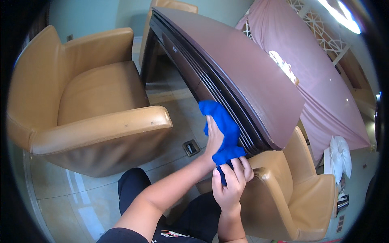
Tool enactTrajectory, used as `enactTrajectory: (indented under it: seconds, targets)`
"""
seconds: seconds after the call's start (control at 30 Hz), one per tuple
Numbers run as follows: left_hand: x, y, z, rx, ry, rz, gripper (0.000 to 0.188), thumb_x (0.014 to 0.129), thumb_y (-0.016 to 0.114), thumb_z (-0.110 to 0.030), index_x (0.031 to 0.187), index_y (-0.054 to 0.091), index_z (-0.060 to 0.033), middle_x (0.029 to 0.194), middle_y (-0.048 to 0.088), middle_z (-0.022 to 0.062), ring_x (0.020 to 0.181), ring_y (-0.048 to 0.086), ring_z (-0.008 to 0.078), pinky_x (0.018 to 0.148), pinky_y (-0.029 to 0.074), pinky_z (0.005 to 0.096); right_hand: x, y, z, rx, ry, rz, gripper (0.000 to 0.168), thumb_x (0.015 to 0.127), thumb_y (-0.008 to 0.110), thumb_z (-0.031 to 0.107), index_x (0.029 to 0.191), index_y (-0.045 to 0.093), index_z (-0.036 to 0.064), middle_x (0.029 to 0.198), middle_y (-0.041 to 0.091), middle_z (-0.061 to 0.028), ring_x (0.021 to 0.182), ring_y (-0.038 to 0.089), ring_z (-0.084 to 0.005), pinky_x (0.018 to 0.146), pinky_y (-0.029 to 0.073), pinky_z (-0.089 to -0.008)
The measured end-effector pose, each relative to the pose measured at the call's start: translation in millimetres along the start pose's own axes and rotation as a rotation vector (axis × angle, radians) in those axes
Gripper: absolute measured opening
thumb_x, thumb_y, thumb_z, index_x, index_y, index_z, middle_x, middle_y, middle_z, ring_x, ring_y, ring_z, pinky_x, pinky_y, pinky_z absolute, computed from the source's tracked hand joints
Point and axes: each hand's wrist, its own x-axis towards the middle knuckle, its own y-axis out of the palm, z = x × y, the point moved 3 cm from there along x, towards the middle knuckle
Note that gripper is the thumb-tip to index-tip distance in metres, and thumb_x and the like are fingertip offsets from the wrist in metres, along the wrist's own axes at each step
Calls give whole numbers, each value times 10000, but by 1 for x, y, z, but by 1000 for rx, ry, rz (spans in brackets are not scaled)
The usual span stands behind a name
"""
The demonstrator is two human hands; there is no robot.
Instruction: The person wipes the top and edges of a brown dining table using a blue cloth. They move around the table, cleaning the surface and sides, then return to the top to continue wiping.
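A blue cloth (pixel 228 127) lies against the ridged side of a dark brown table (pixel 237 66), close to its near corner. My left hand (pixel 215 136) presses the cloth flat to the table's side, fingers stretched out along it. Lower down, my right hand (pixel 232 179) pinches the cloth's near end between thumb and fingers. Part of the table's side trim is hidden behind the cloth.
A tan leather armchair (pixel 97 88) stands to the left, another armchair (pixel 282 185) to the right under the table's near end. A floor socket (pixel 191 148) is set in the tiles (pixel 60 209). Pink drapery (pixel 316 88) hangs behind the table.
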Motion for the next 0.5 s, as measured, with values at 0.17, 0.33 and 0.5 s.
enactTrajectory:
  seconds: [0.17, 0.33, 0.5]
  targets:
    - [75, -28, 29, -74, -85, -261, 654, 1040, 463, -217, 1577, 150, -11, 1627, 142, 257, 1514, 124, 425, 1247, 108, 447, -7, 1, -10, 2, 43, 5, 321, 823, 733, 186, 1121, 707, 67, 1320, 612, -159, 1241, 503, -349, 1038, 303, -448]
    - [71, -20, 36, -194, -20, -364, 594, 1041, 486, -183, 1545, 238, 7, 1545, 304, 171, 1443, 282, 308, 1218, 192, 363, 4, -2, -7, -8, -8, 12, 291, 821, 732, 165, 1095, 729, 69, 1336, 618, -163, 1226, 526, -333, 1043, 340, -430]
    - [-6, 26, 22, -12, -87, -208, 703, 1033, 500, -220, 1554, 112, 49, 1588, 199, 235, 1478, 182, 392, 1241, 117, 407, 31, -41, 1, -81, -103, -164, 237, 809, 696, 124, 1031, 755, 66, 1212, 663, -159, 1161, 543, -340, 1008, 412, -445]
